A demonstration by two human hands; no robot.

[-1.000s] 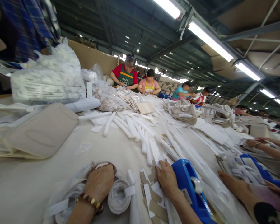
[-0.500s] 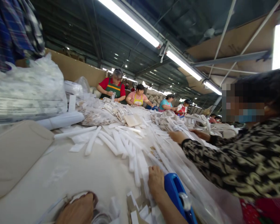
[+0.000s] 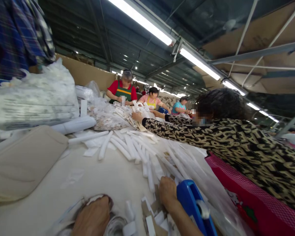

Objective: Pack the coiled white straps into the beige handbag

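At the lower left, my left hand [image 3: 93, 213] reaches back-of-hand up into the opening of a pale bag or cover [image 3: 73, 209]; its fingers are hidden there. Right beside it lies a roll of clear tape or film [image 3: 115, 226]. My right hand [image 3: 167, 192] has its fingers curled closed, knuckles up, over small cardboard and white pieces [image 3: 153, 213]. What it grips, if anything, is hidden. A blue tape dispenser [image 3: 195, 205] with a roll in it stands just right of that hand. Beyond my hands, white foam strips [image 3: 130, 147] lie fanned out on the pale tabletop [image 3: 98, 170].
A beige flat piece [image 3: 27, 160] and a stuffed plastic bag [image 3: 34, 98] occupy the left side. On the right, a co-worker in a patterned sleeve [image 3: 182, 131] reaches across to the heap of strips. Clear plastic sheeting [image 3: 211, 190] lies below that arm. Several people work further along.
The co-worker on the right has leaned forward, both arms now stretched leftward to the far heap. My view has swung slightly left, and my hands keep nearly the same places on the table.
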